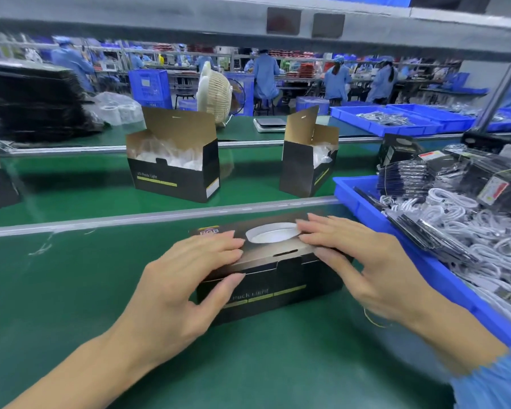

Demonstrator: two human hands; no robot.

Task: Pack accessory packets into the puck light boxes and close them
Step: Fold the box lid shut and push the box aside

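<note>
Straight fingers (219, 243) of the left hand (177, 278) lie flat on the lid of the nearest puck light box (278, 278), thumb against its front face; nothing is curled or pinched. Beside them, the right hand (363, 261) also presses the lid with extended fingers, tips just touching the printed white disc. Under both palms the box lies closed on the green mat (56, 290). Beyond the fingertips, across a metal rail, two open boxes (174, 178) stand upright with flaps raised. Right of the right hand, a blue tray (354, 196) holds white cable packets (455, 219) and black sleeves.
</note>
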